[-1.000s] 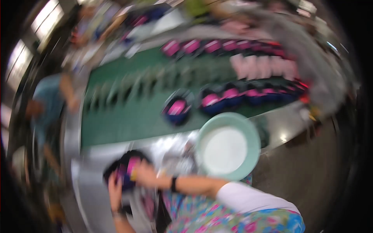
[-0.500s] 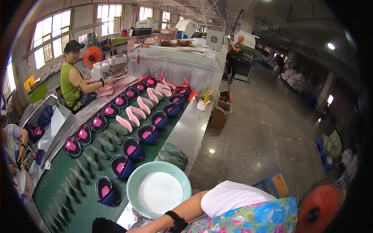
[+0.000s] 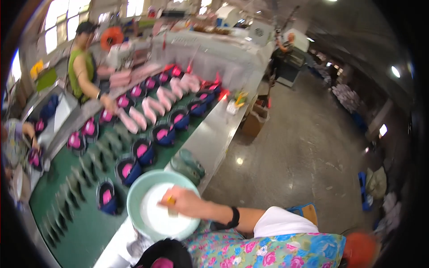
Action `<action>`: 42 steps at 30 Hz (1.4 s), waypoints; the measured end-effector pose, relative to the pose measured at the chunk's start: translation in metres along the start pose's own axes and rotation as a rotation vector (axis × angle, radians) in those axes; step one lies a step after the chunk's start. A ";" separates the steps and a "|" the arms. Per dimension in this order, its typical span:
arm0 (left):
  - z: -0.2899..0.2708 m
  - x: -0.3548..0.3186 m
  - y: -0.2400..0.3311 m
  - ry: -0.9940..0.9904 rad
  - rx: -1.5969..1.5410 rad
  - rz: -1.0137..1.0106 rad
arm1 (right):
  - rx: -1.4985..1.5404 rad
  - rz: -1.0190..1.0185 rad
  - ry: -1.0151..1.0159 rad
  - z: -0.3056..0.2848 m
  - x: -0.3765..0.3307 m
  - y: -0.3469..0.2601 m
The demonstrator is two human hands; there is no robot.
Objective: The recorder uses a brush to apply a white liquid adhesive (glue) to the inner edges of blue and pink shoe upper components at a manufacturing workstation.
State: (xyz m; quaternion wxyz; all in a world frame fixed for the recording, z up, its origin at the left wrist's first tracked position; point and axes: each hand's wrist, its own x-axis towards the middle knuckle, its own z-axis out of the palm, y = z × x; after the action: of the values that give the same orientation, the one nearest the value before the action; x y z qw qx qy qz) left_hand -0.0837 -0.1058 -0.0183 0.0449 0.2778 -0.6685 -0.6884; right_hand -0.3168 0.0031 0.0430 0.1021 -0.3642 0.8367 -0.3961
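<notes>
My right hand (image 3: 182, 203) reaches in from the right, a black band on its wrist, and hovers over a pale green bowl (image 3: 134, 198) of white paste. The fingers are closed on a small brush (image 3: 172, 210) with a yellowish grip, whose tip points down into the paste. A black shoe with a pink lining (image 3: 163, 257) lies at the lower edge, just below the bowl. My left hand is out of sight.
A green conveyor belt (image 3: 85, 223) carries dark blue shoes with pink insoles (image 3: 128, 169) and pink soles (image 3: 149, 107). A person in a green top (image 3: 82, 71) works across the belt, and another sits at the left edge. A steel ledge (image 3: 214, 134) borders the belt. A cardboard box (image 3: 254, 123) stands on the floor.
One second ago both hands were at the black shoe. My right hand has since moved up over the green bowl, and the view has swung up along the belt.
</notes>
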 end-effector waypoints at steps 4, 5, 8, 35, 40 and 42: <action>-0.015 -0.057 -0.014 -0.095 -0.178 -0.131 | 0.234 0.352 -0.094 -0.011 -0.001 0.060; -0.018 -0.074 -0.014 -0.103 -0.217 -0.161 | 0.204 0.258 -0.028 -0.006 -0.003 0.070; -0.023 -0.113 -0.014 -0.066 -0.388 -0.201 | 0.183 0.169 -0.076 0.013 -0.007 0.088; -0.019 -0.024 -0.067 0.116 -0.749 0.030 | 0.445 0.047 -0.179 0.038 0.001 0.021; -0.030 -0.024 -0.071 0.291 -0.279 0.137 | 0.275 0.283 -0.278 0.033 -0.021 0.019; -0.036 -0.023 -0.073 0.339 0.123 0.334 | 0.376 0.268 -0.292 0.025 -0.025 0.008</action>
State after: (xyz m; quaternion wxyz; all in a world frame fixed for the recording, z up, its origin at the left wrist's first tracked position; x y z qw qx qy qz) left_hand -0.0262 -0.1210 -0.0779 0.2526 0.2768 -0.7288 -0.5730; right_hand -0.2911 0.0087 0.0176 0.3392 -0.2780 0.7656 -0.4706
